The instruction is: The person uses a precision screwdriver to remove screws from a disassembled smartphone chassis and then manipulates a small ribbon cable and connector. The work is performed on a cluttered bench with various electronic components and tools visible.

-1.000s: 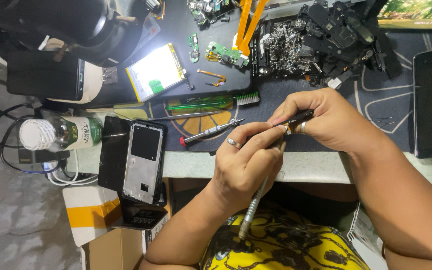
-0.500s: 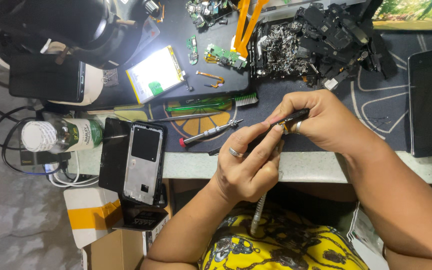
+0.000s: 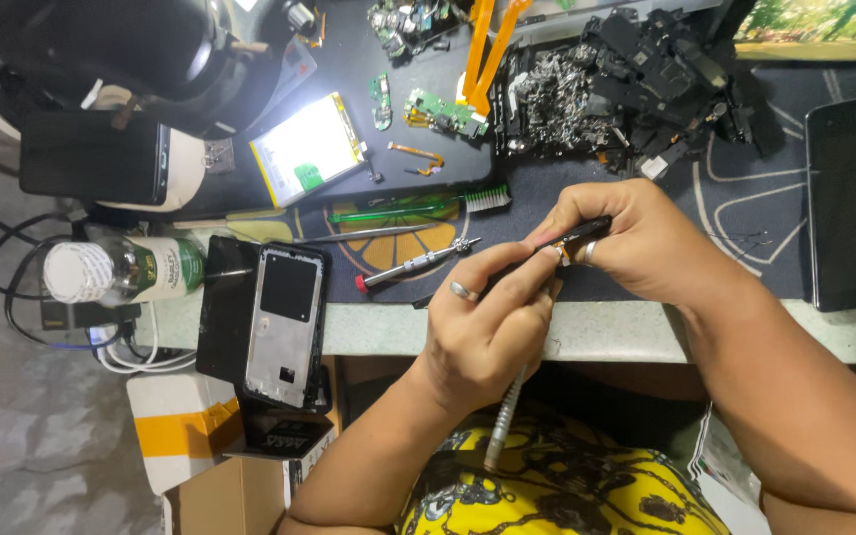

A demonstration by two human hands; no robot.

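Observation:
My left hand [image 3: 487, 327] is closed around a slim silver knurled tool [image 3: 503, 428], whose handle hangs down over the table edge toward my yellow patterned clothing. Its tip meets a small black part [image 3: 583, 231] pinched in the fingers of my right hand [image 3: 646, 248]. Both hands wear a ring and touch each other above the dark work mat [image 3: 745, 267]. Just left of my hands lies a small screwdriver with a red cap [image 3: 416, 264].
An opened phone frame [image 3: 284, 322] lies at the table's front left beside a capped bottle [image 3: 121, 272]. A green brush [image 3: 418, 206], a battery [image 3: 307, 149], circuit boards [image 3: 443, 111], orange flex cables [image 3: 487, 40] and a heap of black parts [image 3: 636, 79] sit behind. A dark tablet [image 3: 854, 198] lies right.
Both hands stay pressed together on the black part. The silver tool's handle has swung slightly, and the view has shifted a little.

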